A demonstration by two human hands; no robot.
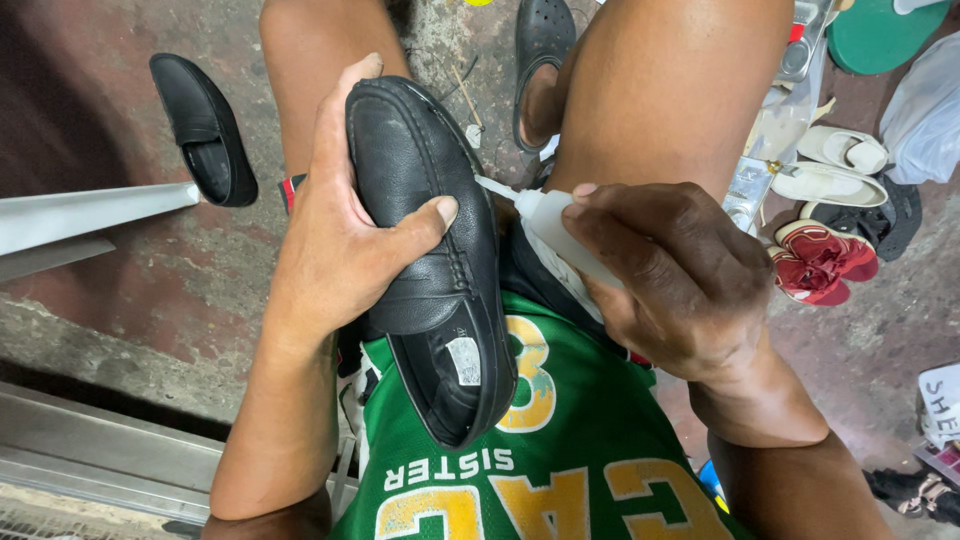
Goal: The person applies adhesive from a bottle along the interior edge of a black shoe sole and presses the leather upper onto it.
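The landmark here is the black loafer (430, 250), which lies over the person's lap with its opening toward the camera and its toe pointing away, between the bare knees. Nearest the camera, the heel end of the loafer rests against a green jersey (560, 450); inside the opening a pale insole label shows. The left hand (340, 240) is wrapped around the left side of the loafer, fingers closed under and behind it and the thumb pressed across the upper, so the shoe is held firmly rather than just steadied. To the right of the loafer, the right hand (670, 270) is closed around a small white squeeze bottle (545, 220), whose thin nozzle touches the right edge of the loafer near where upper meets sole. Judging from this, glue is being put along that seam; whether any bead is already laid cannot be told, and the rest of the edge looks untreated. Beyond the loafer, to its far left, a second black loafer (205, 130) lies on the concrete floor (150, 290). Far right of it sits a heap of sandals (835, 215), white and red.
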